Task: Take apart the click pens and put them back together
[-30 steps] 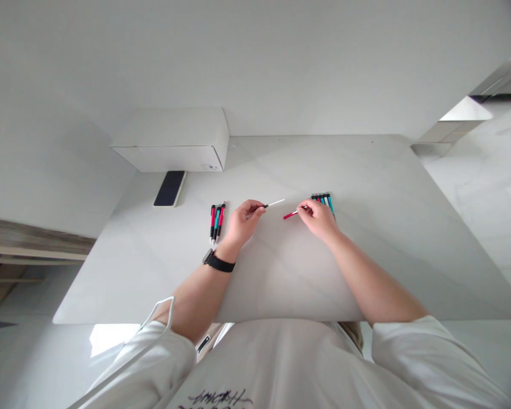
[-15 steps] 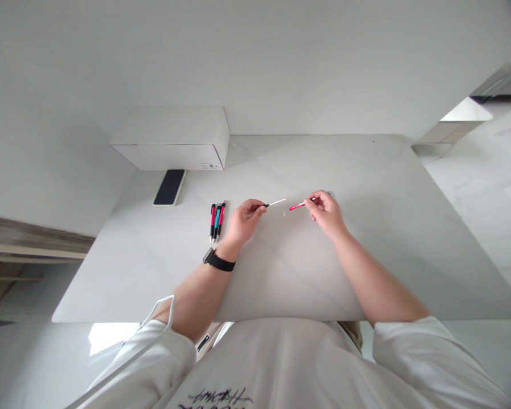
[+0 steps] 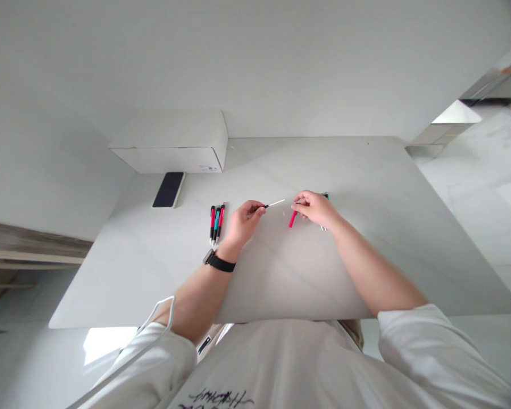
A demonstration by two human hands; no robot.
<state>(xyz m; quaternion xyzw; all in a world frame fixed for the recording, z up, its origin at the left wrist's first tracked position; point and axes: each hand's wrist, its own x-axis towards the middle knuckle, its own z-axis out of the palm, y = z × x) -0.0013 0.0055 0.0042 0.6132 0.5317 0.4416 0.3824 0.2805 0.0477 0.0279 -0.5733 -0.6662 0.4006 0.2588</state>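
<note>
My left hand [image 3: 246, 220] is closed in a pinch on a black pen part, from which a thin white pen refill [image 3: 276, 203] points to the right. My right hand [image 3: 313, 208] grips a red pen barrel [image 3: 292, 219] by its upper end; the barrel slants down toward me. A tiny clear or white piece [image 3: 283, 213] lies on the table between the hands. Partly hidden behind my right hand are more pens, with a dark and teal end [image 3: 326, 195] above it and pale tips [image 3: 323, 228] below.
Three pens, two red ones and a teal pen [image 3: 217, 222], lie side by side left of my left hand. A phone [image 3: 169, 190] rests in front of a white box [image 3: 170, 159] at the back left of the pale table [image 3: 392, 238]. The wall rises behind the table.
My right hand has moved slightly left, and the red barrel has swung from nearly level to pointing down toward me. More of the pens behind that hand shows. My left hand stays almost still.
</note>
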